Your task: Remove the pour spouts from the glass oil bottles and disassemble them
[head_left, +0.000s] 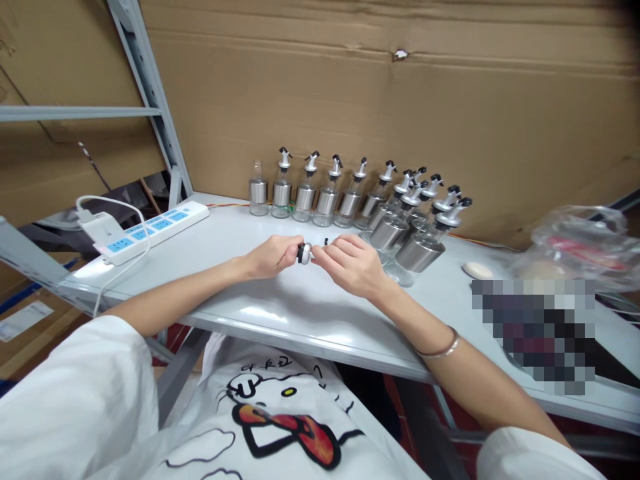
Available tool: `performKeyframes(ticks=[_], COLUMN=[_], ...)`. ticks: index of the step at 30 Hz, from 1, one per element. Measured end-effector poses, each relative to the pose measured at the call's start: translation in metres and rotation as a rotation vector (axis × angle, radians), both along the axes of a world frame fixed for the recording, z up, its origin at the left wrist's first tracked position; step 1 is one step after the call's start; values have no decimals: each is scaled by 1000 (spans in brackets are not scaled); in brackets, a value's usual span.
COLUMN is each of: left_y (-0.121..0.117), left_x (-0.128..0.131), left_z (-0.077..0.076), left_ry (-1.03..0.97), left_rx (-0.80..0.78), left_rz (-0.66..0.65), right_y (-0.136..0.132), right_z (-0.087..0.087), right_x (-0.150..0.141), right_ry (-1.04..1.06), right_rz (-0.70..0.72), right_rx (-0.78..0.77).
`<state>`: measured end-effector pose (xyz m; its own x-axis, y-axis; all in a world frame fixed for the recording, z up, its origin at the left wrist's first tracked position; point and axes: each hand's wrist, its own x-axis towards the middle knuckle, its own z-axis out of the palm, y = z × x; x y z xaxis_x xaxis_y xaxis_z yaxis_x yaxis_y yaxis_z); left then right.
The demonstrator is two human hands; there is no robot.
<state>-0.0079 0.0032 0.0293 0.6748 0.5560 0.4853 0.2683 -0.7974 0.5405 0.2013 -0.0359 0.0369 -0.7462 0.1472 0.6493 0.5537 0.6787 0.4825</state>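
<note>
Pourer (306, 253) — rounded, silvery, black-ringed — pinched by left hand (275, 256), right hand (353, 264).

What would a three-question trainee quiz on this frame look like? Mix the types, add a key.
1. What do the left hand and right hand hold between them?
2. True or false: the leftmost bottle has an uncapped neck.
3. Which lies at the left end of the table?
A) bag
B) power strip
C) white disc

Key:
1. A black and silver spout.
2. True.
3. B.
</note>
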Motion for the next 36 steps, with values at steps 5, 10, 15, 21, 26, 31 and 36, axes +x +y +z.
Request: performKeyframes(ticks=[5,10,15,21,26,31,36], left_y=[-4,-5,-2,-5,-8,-3,1], left_x=[3,5,7,8,5,3,3], left_z=[-3,-5,-9,-9,-6,-11,-17], left_ry=[-15,-9,-38,-95,-140,-154,-208], left_rx=[-128,-402,-558,-649,-518,-438,-266], left_rz=[-13,-82,-112,-116,-107,-101,-63], right_y=[1,1,4,6,5,5,5], right_z=[1,-1,-3,-5,-1,0,1], right_x=[7,10,14,14,9,8,9], right_ry=[1,-5,36,28,53,72,83], right_rz=[28,61,98,47,5,-22,23], right_rx=[-56,54,-36,-10,65,-25,-61])
